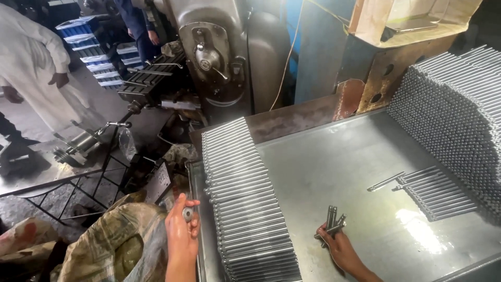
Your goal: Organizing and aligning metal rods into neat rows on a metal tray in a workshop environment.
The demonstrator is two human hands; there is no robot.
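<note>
- Here we saw the left hand (182,230) raised at the tray's near-left corner, its fingers (194,222) curled around a small round metal washer (187,212) pinched at their tips.
- The right hand (339,248) rested on the metal tray (334,172), fingers closed around a few thin metal rods (332,222) that stuck up and away beyond the fingertips.
- Between the two hands lay a flat row of rods (245,209), just right of the left fingers.
- Well beyond the right fingers sat a smaller rod group (433,193), and a tall rod stack (459,115) behind it.
- A sack (115,245) lay just left of the left hand.
</note>
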